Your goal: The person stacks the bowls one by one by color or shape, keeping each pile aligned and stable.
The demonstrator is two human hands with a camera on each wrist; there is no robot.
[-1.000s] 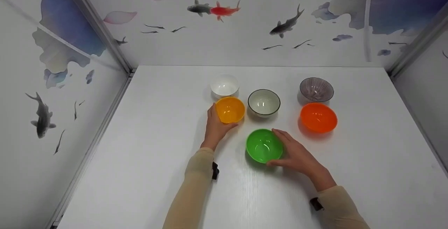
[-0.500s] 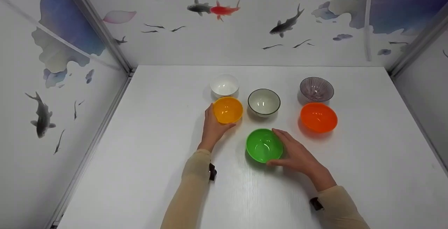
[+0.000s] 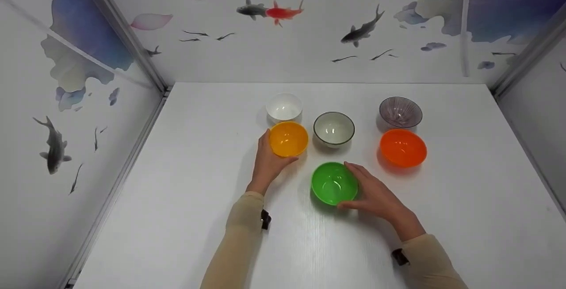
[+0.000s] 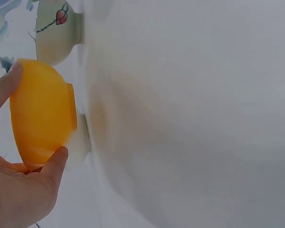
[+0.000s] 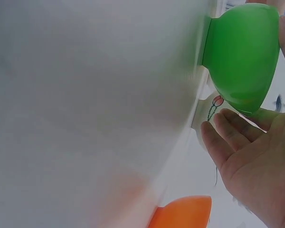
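My left hand [image 3: 269,161] grips a yellow bowl [image 3: 289,139] by its left side, thumb at the near side. In the left wrist view the foot of that yellow bowl [image 4: 70,109] shows off the table, with its shadow apart from it. The right hand [image 3: 375,192] holds a green bowl [image 3: 334,184] between thumb and fingers at its right side. The green bowl [image 5: 242,54] stands on its foot in the right wrist view. Just behind the yellow bowl is a white bowl [image 3: 284,107]. A pale dark-rimmed bowl [image 3: 334,129] stands between the two held ones, farther back.
To the right on the white table [image 3: 177,169] sit an orange bowl [image 3: 403,148] and, behind it, a purple streaked bowl [image 3: 400,112]. Walls printed with fish enclose the table, the back wall [image 3: 300,59] rising along its far edge.
My left hand has shifted slightly left with the yellow bowl in its grip, and its forearm has swung left as well. The right hand and the green bowl stay where they were.
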